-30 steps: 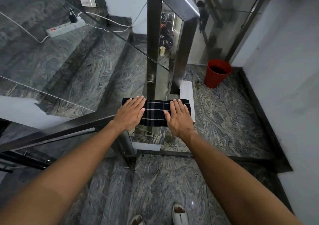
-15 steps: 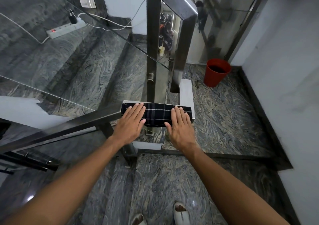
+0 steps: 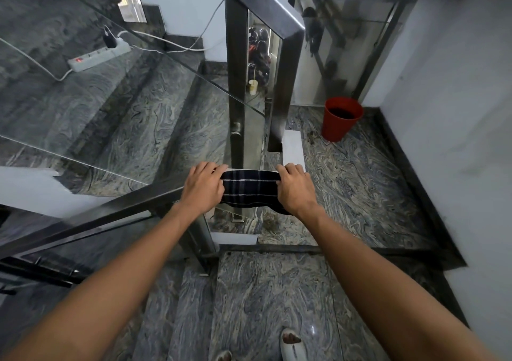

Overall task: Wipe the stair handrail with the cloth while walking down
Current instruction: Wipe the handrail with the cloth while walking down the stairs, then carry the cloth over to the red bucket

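Dark plaid cloth [image 3: 249,187] draped over end of steel handrail [image 3: 116,208], at corner above landing. My left hand [image 3: 201,187] grips cloth's left end, fingers curled over far edge. My right hand [image 3: 295,187] grips right end same way. Cloth stretched between both hands, near edge hanging below rail. Red bucket [image 3: 340,118] on landing floor beyond, well apart.
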